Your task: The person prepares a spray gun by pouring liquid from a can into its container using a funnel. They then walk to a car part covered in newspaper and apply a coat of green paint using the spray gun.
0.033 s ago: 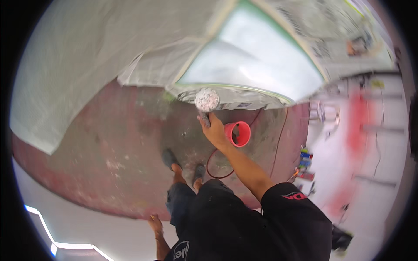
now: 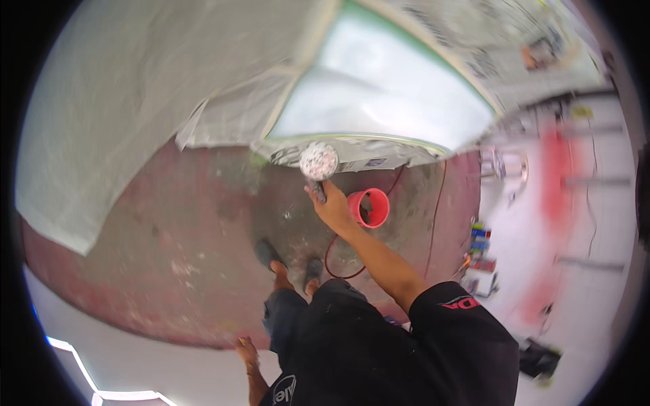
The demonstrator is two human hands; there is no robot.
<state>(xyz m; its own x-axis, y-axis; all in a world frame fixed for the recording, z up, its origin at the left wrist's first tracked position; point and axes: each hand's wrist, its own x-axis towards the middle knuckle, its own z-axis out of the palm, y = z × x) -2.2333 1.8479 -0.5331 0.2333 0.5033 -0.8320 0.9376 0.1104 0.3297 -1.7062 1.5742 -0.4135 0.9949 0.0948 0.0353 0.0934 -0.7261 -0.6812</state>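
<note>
My right hand [image 2: 332, 205] is closed round the handle of a spray gun [image 2: 319, 161], whose round cup top is speckled with white. The gun is level with the lower edge of a white panel [image 2: 379, 81] with a green-tinged border. From above, I cannot tell the gap between gun and panel, and the nozzle is hidden. Low at my left side hangs my left hand [image 2: 246, 350], empty, its fingers loosely apart. Masking paper [image 2: 227, 111] and plastic sheeting [image 2: 135, 101] surround the panel.
A red bucket [image 2: 369, 208] stands on the stained floor beyond my right forearm, with something dark inside. A red hose [image 2: 328, 254] curves across the floor beside my feet. Cans and bottles [image 2: 481, 240] line the right wall, near a metal stand [image 2: 501, 166].
The panel and its coverings sit slightly further left in view. The spray gun, still in my right hand, has shifted slightly left and nearer; my left hand is little changed.
</note>
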